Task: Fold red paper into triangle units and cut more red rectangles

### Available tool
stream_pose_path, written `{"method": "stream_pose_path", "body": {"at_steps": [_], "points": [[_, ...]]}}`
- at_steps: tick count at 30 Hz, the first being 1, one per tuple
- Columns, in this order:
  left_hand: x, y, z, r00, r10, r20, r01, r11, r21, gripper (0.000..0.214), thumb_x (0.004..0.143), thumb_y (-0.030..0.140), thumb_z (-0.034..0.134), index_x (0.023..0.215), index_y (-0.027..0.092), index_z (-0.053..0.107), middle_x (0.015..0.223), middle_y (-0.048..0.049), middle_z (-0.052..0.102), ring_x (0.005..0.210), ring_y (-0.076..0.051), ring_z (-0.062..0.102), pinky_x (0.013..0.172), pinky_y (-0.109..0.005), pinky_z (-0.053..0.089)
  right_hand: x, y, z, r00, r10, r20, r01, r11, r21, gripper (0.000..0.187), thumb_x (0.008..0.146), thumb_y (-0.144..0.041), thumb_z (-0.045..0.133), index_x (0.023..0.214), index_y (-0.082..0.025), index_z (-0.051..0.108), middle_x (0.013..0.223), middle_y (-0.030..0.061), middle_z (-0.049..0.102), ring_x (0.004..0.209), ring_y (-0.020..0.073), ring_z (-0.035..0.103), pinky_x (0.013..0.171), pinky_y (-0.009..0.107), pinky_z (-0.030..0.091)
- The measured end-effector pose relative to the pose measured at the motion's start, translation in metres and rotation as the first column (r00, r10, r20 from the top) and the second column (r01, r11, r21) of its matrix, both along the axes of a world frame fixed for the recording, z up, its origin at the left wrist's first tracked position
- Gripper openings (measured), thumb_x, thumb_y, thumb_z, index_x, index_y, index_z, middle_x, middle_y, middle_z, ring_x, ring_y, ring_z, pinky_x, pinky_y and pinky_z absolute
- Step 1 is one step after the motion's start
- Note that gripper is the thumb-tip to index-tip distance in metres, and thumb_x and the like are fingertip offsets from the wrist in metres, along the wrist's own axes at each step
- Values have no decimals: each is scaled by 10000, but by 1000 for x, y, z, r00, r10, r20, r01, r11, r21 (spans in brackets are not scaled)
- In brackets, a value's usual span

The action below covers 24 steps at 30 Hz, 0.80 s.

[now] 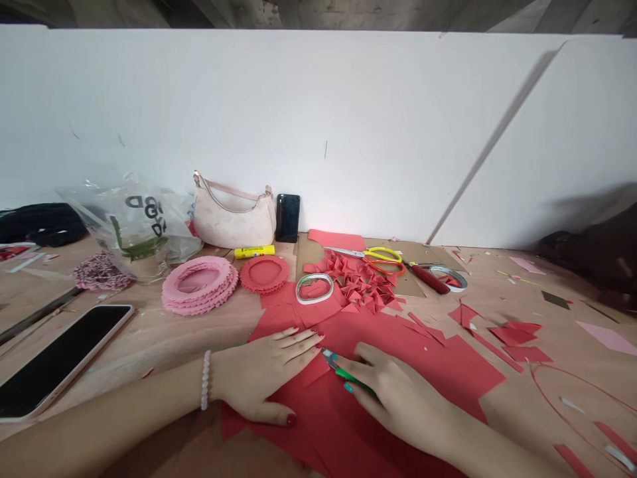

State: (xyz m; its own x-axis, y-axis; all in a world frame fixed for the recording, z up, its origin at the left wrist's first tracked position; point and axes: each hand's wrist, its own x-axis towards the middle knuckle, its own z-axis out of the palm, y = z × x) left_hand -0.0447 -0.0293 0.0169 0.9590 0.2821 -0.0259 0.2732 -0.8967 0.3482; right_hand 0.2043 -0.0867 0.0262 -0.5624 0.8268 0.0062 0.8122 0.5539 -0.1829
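My left hand (261, 375) lies flat on layered red paper (442, 362), its fingers stretched toward the middle. A beaded bracelet (206, 380) circles that wrist. In my right hand (401, 395) is a green craft knife (343, 374), gripped with the index finger along its top. The blade end points up and left and rests at the paper, close by the left fingertips. A narrow strip of red paper (318, 373) lies between the two hands. How far the knife handle reaches into my palm is hidden.
Beyond the hands sit a tape ring (298, 292), folded red paper pieces (365, 285), yellow-handled scissors (383, 253) and a red-handled tool (428, 277). Pink scalloped rings (199, 302), red rings (263, 287) and a glue stick (254, 251) stand left. A phone (54, 365) lies near my left arm.
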Motion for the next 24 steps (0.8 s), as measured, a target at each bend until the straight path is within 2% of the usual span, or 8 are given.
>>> {"method": "stream_pose_path", "body": {"at_steps": [6, 11, 14, 17, 21, 24], "points": [[1, -2, 5, 999, 17, -47, -17, 1000, 6, 801, 794, 528, 429, 1379, 50, 161, 1428, -172, 88, 1317, -281, 111, 1085, -400, 134, -2, 1, 0, 1000, -16, 22, 17, 1000, -8, 341, 853, -200, 398, 1161, -275, 524, 873, 58, 552, 735, 189, 594, 595, 265, 449], [-1, -14, 12, 985, 158, -64, -158, 987, 7, 814, 776, 564, 438, 1373, 65, 200, 1418, -184, 135, 1300, -321, 160, 1065, -444, 182, 1, -4, 1, 999, -37, 32, 38, 999, -31, 332, 839, -199, 404, 1139, -272, 527, 853, 53, 541, 721, 192, 579, 594, 279, 448], [-3, -21, 13, 970, 216, -108, -217, 976, 5, 826, 764, 577, 449, 1376, 82, 198, 1421, -180, 124, 1300, -330, 148, 1059, -460, 182, -3, -6, 1, 999, -32, 3, 33, 998, -57, 392, 791, -149, 434, 1158, -269, 501, 880, 49, 537, 748, 188, 571, 630, 284, 455], [-3, -24, 12, 963, 225, -149, -228, 974, -3, 821, 768, 571, 445, 1385, 106, 169, 1430, -160, 92, 1307, -326, 109, 1062, -469, 160, -9, -4, 1, 999, -26, -18, 25, 997, -77, 426, 757, -107, 435, 1153, -254, 495, 910, 51, 534, 771, 185, 566, 641, 280, 458], [-3, -23, 11, 959, 238, -154, -243, 970, -17, 837, 760, 562, 463, 1390, 112, 143, 1432, -155, 70, 1309, -324, 94, 1062, -473, 151, -10, -1, 1, 999, -38, -17, 37, 997, -74, 412, 784, -127, 415, 1170, -254, 478, 940, 64, 532, 797, 201, 567, 634, 294, 468], [-3, -23, 11, 961, 234, -147, -241, 970, -30, 835, 756, 551, 475, 1388, 113, 150, 1432, -153, 73, 1310, -324, 92, 1061, -474, 149, -5, -2, 1, 999, -38, -6, 38, 997, -72, 367, 783, -125, 421, 1115, -248, 517, 931, 68, 529, 805, 206, 567, 658, 307, 473]]}}
